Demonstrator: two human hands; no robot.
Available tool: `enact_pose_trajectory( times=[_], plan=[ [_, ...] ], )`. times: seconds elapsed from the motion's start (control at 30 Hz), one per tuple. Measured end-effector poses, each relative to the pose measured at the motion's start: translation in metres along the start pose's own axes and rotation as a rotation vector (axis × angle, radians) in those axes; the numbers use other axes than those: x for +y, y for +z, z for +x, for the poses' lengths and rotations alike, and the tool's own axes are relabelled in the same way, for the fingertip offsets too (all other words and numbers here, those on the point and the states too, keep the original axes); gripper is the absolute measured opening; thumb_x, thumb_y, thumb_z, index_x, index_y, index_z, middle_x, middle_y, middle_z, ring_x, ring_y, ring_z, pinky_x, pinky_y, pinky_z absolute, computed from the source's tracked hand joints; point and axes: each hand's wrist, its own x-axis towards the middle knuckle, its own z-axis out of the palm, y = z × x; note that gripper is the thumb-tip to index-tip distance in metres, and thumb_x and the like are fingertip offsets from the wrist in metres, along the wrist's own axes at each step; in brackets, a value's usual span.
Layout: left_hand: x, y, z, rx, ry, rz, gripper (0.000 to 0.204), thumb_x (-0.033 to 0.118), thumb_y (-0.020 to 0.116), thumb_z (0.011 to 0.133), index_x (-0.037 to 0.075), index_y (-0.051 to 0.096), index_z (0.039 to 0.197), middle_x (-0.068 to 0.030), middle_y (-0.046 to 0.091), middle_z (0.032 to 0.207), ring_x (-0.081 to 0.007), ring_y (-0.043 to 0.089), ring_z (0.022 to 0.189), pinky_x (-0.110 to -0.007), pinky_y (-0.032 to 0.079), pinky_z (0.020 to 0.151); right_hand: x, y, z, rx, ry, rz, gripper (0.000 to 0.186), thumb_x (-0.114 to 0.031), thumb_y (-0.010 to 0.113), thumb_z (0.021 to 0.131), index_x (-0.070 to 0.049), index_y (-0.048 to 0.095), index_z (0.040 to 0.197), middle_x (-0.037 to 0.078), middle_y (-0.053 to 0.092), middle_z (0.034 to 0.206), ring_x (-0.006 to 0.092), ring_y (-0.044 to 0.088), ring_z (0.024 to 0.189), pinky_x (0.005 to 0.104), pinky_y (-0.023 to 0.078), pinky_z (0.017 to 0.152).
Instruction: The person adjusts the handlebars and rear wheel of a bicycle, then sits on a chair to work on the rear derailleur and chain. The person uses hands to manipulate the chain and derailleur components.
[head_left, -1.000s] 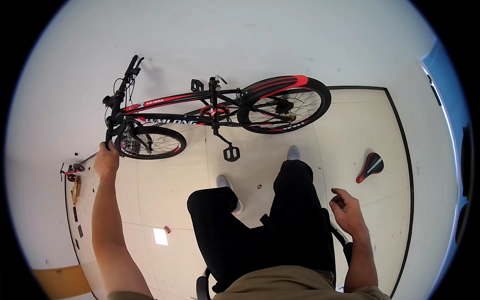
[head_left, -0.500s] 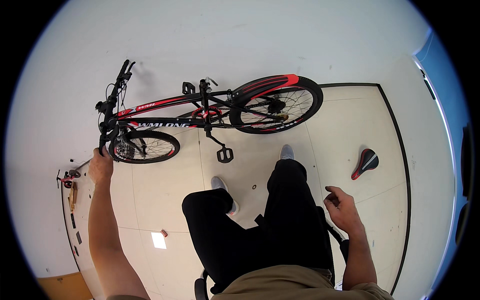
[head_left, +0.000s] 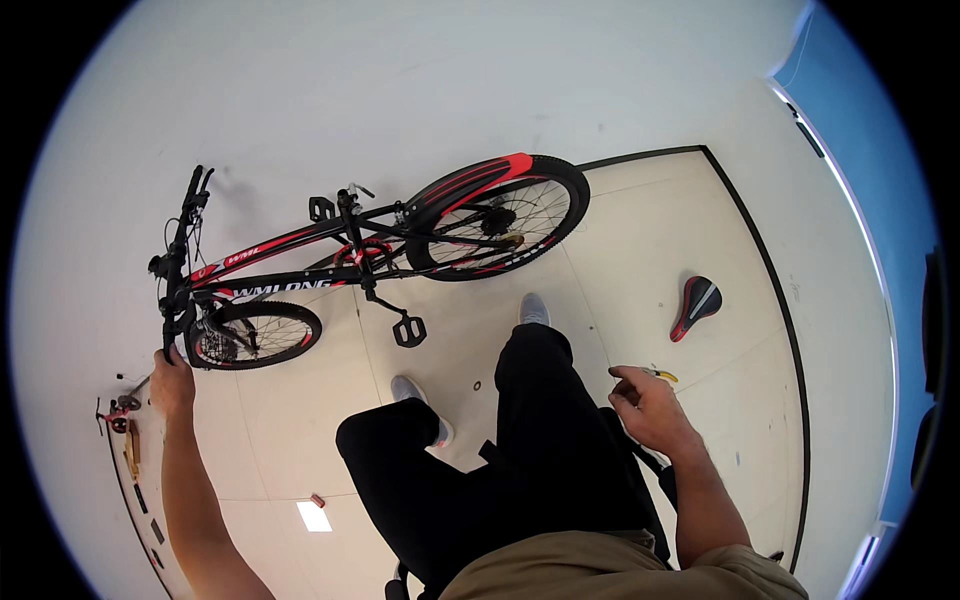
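My left hand (head_left: 171, 385) is closed round the near end of the handlebar (head_left: 176, 255) of a black and red bicycle (head_left: 300, 270), which stands crosswise in front of me with its rear wheel (head_left: 545, 225) to the right. My right hand (head_left: 648, 410) is raised beside my right leg, fingers loosely bent and apart, with nothing visible in them. A yellow-handled tool (head_left: 668, 376) shows just past those fingers. A black and red saddle (head_left: 698, 305) lies on the floor to the right, apart from the bicycle.
A small red wheeled object (head_left: 118, 415), wood pieces (head_left: 132, 450) and dark items lie at the left edge. A small ring (head_left: 477, 386) is near my feet; a white square (head_left: 313, 516) with a small object is lower left. I sit on a black chair (head_left: 655, 465). Blue panelling (head_left: 885, 250) is at right.
My view has turned, so the bicycle sits further left and more tilted. My left hand stays on the handlebar. The yellow tool now shows beside my right hand.
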Motion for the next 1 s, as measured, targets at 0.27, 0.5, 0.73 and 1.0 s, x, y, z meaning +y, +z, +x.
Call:
enact_pose_trajectory(
  times=[0.27,0.5,0.73,1.0],
  plan=[
    [0.009,-0.009,-0.004,-0.019,-0.004,0.002,0.047,0.053,0.041,0.106,0.013,0.062,0.12,-0.0232,0.074,0.101,-0.0463,0.07,0.095,-0.059,0.054,0.077,-0.003,-0.003,0.001,-0.003,0.022,-0.005,0.035,-0.01,0.066,0.093,0.003,0.064,0.126,0.02,0.074,0.098,0.034,0.072,0.092,0.0401,0.056,0.085],
    [0.002,-0.002,-0.001,-0.018,-0.014,-0.01,0.048,0.054,0.042,0.106,0.013,0.062,0.118,-0.0235,0.073,0.1,-0.0466,0.07,0.094,-0.059,0.054,0.077,0.012,-0.004,0.004,-0.019,-0.121,-0.099,0.025,-0.01,0.065,0.095,0.002,0.07,0.116,0.02,0.073,0.106,0.0343,0.072,0.096,0.0397,0.056,0.086],
    [0.007,-0.006,-0.007,0.024,0.011,-0.024,0.046,0.052,0.044,0.105,0.011,0.062,0.116,-0.0238,0.073,0.094,-0.0461,0.07,0.089,-0.058,0.054,0.074,-0.001,-0.004,0.0,0.01,0.007,-0.01,0.026,-0.009,0.066,0.094,0.003,0.068,0.117,0.02,0.073,0.103,0.0338,0.072,0.092,0.0395,0.056,0.084],
    [0.008,-0.006,-0.006,0.021,0.017,-0.027,0.046,0.052,0.045,0.105,0.011,0.063,0.115,-0.0231,0.074,0.094,-0.0452,0.071,0.089,-0.057,0.054,0.075,-0.001,-0.001,0.001,0.007,-0.006,-0.001,0.028,-0.009,0.067,0.093,0.004,0.067,0.118,0.021,0.073,0.1,0.034,0.072,0.09,0.0393,0.055,0.083]
  ],
)
